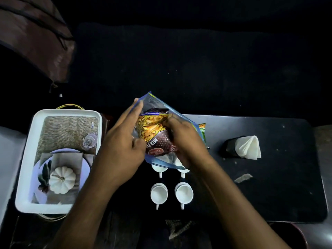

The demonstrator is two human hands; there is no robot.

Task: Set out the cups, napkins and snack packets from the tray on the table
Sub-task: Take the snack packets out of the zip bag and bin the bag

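While left fingers (132, 113) pinch the zip bag (156, 102), right fingers (173, 122) clamp the snack packet (152, 126) inside it.

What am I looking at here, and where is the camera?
No machine here: one camera worn on a person's head looks down at their two bare hands. The left hand holds a clear zip bag by its side; the right hand grips the snack packet in it. Below them, four white cups stand on the dark table. A green packet shows beyond the bag, napkins sit in a black holder to the right, and the white tray is at the left.
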